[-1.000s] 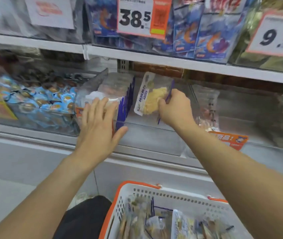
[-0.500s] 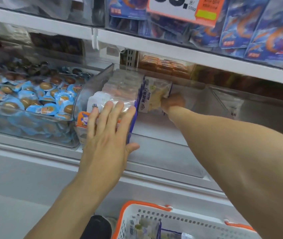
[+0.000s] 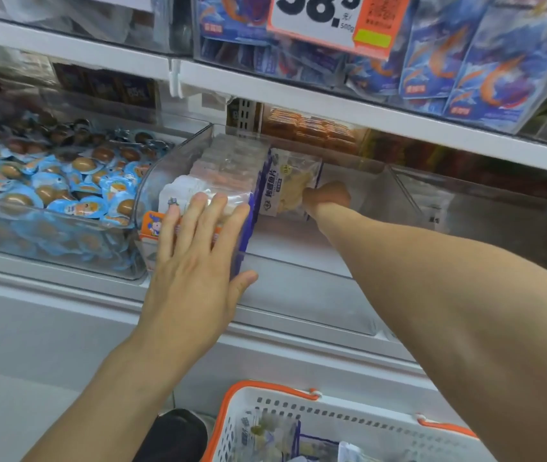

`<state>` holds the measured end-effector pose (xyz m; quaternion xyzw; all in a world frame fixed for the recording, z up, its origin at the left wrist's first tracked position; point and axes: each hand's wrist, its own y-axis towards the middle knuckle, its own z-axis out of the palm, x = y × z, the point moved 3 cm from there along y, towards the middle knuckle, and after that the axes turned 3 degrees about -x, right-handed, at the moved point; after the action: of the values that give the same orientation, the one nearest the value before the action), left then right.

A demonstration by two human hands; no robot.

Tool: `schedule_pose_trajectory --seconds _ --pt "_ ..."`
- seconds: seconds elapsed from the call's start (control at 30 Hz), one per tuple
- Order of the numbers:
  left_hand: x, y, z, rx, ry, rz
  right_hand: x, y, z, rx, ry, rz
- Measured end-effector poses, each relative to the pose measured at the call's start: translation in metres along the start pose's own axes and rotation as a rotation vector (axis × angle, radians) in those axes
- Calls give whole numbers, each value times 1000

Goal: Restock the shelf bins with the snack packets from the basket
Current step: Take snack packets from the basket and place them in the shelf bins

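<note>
A clear shelf bin holds a row of upright snack packets along its left side. My left hand lies flat with straight fingers against the front of that row. My right hand reaches deep into the bin and grips a clear packet with yellow pieces and a white-purple label, standing it against the row's right side. The white basket with orange rim sits below, with more packets inside.
A clear bin of blue-wrapped brown eggs stands to the left. Another clear bin is to the right. The shelf above carries blue shrimp packets and a price sign. A dark shoe shows beside the basket.
My right hand has pushed the yellow packet deeper into the bin, up against the row. My left hand has stayed pressed on the row's front. The view has dropped closer to the bin.
</note>
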<state>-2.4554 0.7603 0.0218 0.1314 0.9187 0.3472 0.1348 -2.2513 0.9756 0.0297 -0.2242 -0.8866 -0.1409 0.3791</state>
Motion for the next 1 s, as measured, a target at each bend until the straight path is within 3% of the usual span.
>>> schedule_pose_trajectory --seconds 0.1,0.23,0.3,0.4,0.47,0.53,0.6,0.7,0.77,0.9,1.0 --pt "-5 -2 -11 -44 -55 -49 18 -21 -26 19 -144 -127" --pt "-41 -19 -34 -328 -312 -75 38 -104 -100 -6 -15 -618" --pt "-62 -44 -16 -139 -442 -161 18 -158 -130 -28 121 -882" --pt "-89 -108 44 442 -443 -277 -56 -223 -145 131 82 -1075" --pt "-109 -162 74 761 -413 -300 -128 -250 -141 227 -59 -1020" --pt "-126 -220 93 1044 -362 -367 -208 -268 -128 365 -210 -803" --pt "-141 -269 105 1216 -270 -386 -287 -287 -115 545 -355 -541" --pt "-152 -305 116 1221 -93 -282 -365 -324 -105 728 -443 -350" --pt "-153 -306 117 1183 -103 -260 -392 -348 -97 784 -406 -271" --pt "-145 -300 116 1166 -189 -255 -411 -379 -83 914 -355 -147" --pt "-134 -291 114 1154 -223 -279 -404 -381 -77 910 -306 -127"
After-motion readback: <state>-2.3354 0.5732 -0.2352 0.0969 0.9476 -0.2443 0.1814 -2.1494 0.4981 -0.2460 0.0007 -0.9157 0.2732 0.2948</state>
